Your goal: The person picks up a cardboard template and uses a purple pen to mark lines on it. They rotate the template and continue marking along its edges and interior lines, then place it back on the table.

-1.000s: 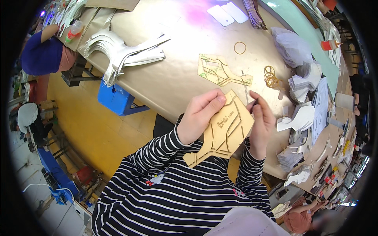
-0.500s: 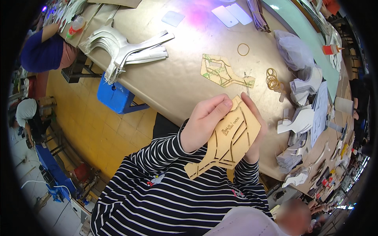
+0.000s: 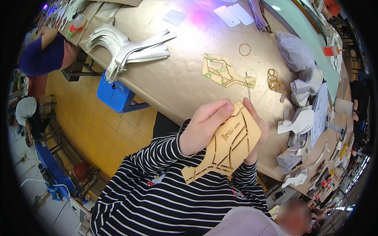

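Long tan worktable (image 3: 185, 84) over yellow tiled floor (image 3: 94, 129), blue stool (image 3: 116, 96) below.

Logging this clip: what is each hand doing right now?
Left hand: closed on the tan slotted template.
Right hand: gripping the same template's far edge, mostly hidden.

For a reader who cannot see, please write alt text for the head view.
Both hands, left hand and right hand, hold a tan cardboard template with cut slots above a brown table. A second template and rubber bands lie beyond.

Tan slotted template (image 3: 230, 147), black-and-white striped sleeves (image 3: 157, 157), blue stool (image 3: 114, 94)
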Demonstrator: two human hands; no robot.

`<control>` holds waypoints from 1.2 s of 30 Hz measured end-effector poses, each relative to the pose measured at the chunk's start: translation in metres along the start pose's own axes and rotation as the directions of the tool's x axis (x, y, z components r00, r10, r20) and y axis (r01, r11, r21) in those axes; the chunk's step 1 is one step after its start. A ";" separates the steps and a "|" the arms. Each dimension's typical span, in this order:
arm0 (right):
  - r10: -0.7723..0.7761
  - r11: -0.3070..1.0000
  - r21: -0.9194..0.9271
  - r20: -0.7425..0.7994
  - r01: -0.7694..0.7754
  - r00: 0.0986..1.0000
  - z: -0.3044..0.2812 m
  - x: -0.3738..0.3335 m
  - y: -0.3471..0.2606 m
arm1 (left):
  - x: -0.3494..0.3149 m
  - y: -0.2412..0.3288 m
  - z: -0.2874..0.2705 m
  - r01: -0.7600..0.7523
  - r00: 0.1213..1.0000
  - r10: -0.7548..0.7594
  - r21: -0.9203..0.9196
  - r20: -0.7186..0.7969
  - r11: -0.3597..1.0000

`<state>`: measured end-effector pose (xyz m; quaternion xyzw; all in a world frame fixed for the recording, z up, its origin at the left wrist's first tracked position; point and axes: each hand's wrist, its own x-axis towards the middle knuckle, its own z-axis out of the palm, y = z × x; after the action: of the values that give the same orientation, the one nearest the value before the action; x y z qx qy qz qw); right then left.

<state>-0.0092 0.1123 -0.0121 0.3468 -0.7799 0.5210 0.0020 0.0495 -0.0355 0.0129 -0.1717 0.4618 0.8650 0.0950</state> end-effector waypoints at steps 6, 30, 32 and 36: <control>-0.084 0.993 0.067 -0.153 0.095 0.985 0.012 -0.001 0.007 | 0.000 0.000 0.000 -0.041 0.999 0.041 0.079 0.003 0.996; -0.124 0.988 0.071 -0.137 0.135 0.983 0.006 -0.008 0.006 | -0.004 0.003 -0.001 -0.111 0.991 0.088 0.259 0.100 0.960; 0.040 0.994 0.105 -0.050 -0.034 0.998 0.006 -0.016 0.006 | -0.005 0.002 -0.001 -0.119 0.989 0.093 0.253 0.111 0.960; 0.173 0.977 0.139 -0.059 -0.164 0.983 0.008 -0.028 0.006 | -0.006 -0.001 0.004 -0.167 0.984 0.144 0.262 0.106 0.950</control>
<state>0.0121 0.1226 -0.0306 0.2601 -0.7694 0.5822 -0.0379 0.0544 -0.0318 0.0166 -0.0832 0.5829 0.8053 0.0686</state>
